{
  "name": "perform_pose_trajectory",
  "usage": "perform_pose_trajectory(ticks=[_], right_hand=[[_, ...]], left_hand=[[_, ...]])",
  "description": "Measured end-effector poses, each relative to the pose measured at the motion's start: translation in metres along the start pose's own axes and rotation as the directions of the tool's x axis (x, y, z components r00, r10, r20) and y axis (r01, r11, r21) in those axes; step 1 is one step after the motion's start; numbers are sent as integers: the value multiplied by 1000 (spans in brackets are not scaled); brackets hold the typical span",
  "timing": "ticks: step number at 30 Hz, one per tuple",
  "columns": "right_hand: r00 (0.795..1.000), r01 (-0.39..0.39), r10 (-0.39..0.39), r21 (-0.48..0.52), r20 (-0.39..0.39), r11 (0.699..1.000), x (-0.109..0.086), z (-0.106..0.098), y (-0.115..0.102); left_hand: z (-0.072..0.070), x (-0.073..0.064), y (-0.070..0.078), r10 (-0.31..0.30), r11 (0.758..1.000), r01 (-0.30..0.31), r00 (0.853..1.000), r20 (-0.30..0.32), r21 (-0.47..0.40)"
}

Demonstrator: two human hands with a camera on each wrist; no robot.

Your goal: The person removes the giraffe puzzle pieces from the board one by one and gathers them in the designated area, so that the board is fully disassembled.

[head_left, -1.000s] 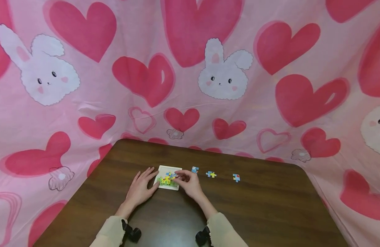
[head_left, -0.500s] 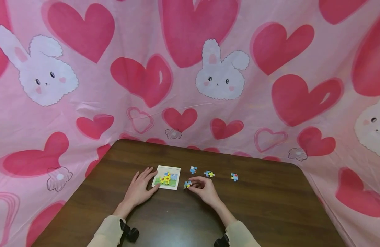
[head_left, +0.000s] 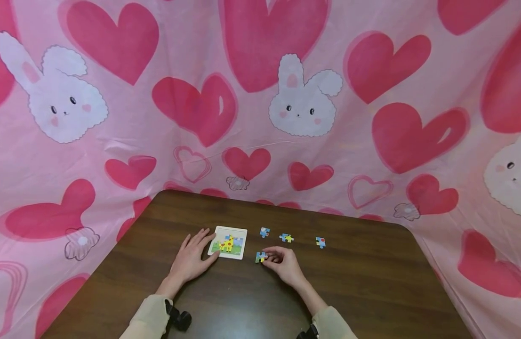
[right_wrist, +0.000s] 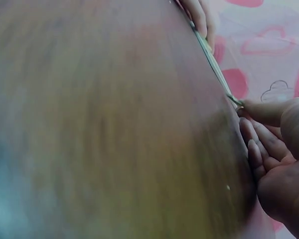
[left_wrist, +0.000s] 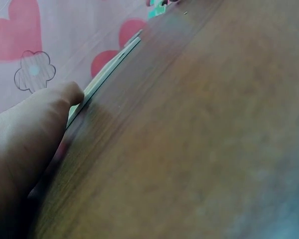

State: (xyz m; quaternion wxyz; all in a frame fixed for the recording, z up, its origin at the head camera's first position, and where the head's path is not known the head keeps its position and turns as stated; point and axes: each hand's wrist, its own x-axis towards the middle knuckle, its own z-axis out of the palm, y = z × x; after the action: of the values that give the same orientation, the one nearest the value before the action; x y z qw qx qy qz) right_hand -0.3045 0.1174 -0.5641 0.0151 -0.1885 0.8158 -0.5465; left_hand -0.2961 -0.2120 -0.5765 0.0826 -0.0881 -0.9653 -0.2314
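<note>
A square puzzle tray with a white frame (head_left: 244,245) lies on the table, showing a yellow giraffe on green and blue pieces. My left hand (head_left: 192,258) rests along its left side, fingers fairly straight, with fingertips and thumb on the frame. In the left wrist view the thumb (left_wrist: 65,99) touches the tray's edge (left_wrist: 107,72). To the right of the tray, my right hand (head_left: 284,266) pinches a blue, green and yellow puzzle piece (head_left: 259,257) between thumb and fingers. That piece shows edge-on at the fingertips in the right wrist view.
Three loose puzzle pieces lie beyond the right hand: a blue-and-white piece (head_left: 264,232), a yellow-and-blue piece (head_left: 287,238) and a blue piece with a red spot (head_left: 320,242). A pink curtain (head_left: 252,136) with hearts and rabbits hangs behind the brown table (head_left: 362,278).
My right hand has moved right, from over the tray to the table beside it, with a puzzle piece in its fingers. The left hand has stayed on the tray.
</note>
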Motion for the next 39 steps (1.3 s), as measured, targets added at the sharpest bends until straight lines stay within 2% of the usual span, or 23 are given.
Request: perform_pose_trajectory(ticks=[12,21,26,31,36,39], right_hand=[[1000,12,-14,-71,-18,997,-4,7,1],[998,56,-59,-166,-12,985,-10,8,-1],[998,53,-58,-200,-23,978,-10,7,-4],[997,62,-72,-205,-42,977,-2,7,-13],[993,113,-116,-204,-4,972,15,12,-20],[995,99,-97,-204,22,974,27,18,-23]], left_hand=[[0,0,1,-20,1000,20,1000,17,-11],[-2,-1,3,-11,1000,11,1000,9,-11],[-3,0,2,-8,1000,8,1000,7,-5],[-4,1,-1,0,1000,0,1000,-14,22],[-3,1,-1,6,1000,-5,1000,-16,24],[-2,0,1,4,1000,-3,1000,-7,16]])
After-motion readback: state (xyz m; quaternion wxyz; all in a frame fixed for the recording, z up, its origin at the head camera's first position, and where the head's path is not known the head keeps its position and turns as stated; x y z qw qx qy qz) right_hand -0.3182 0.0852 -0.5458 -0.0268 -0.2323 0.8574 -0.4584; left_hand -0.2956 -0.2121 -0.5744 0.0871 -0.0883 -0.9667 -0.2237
